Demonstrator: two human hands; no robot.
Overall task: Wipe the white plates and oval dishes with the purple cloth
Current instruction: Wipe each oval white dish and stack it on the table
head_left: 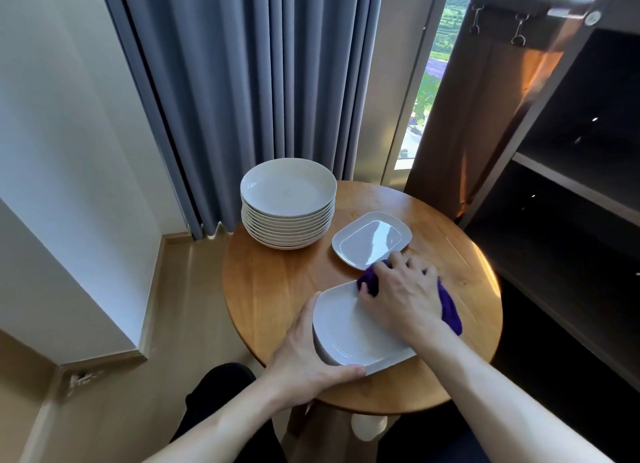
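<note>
A stack of white oval dishes [349, 338] sits near the front of the round wooden table [277, 289]. My left hand [304, 355] grips the stack's near left edge, thumb along its front rim. My right hand [401, 296] holds the bunched purple cloth [450, 310] and presses it on the top dish's far right part. One more white oval dish [370, 239] lies alone just behind the cloth. A tall stack of round white plates [288, 203] stands at the table's back left.
Grey curtains [259, 82] hang behind the table. A dark wooden shelf unit [561, 185] stands close on the right. A white wall corner [69, 220] is on the left. My dark-trousered legs [221, 393] are under the table's front edge.
</note>
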